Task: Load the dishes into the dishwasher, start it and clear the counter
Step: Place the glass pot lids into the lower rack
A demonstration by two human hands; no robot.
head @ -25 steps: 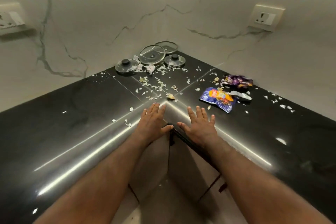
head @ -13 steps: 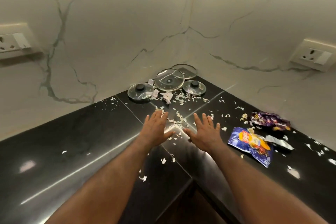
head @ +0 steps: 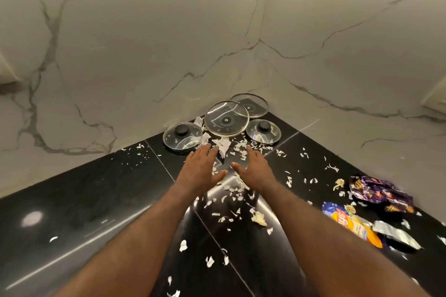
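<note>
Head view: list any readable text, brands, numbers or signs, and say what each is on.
On the blue snack packet: white letters on a red band over yellow, crumpled and partly hidden, not readable.
On the purple wrapper: gold print, too blurred to read.
On the glass lids: no markings visible.
No text in this view can be quoted as it reads.

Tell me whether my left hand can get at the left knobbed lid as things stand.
Probably yes. The left hand is open, its fingers just short of the left knobbed lid; only small scraps lie nearby, and nothing blocks the way.
</note>
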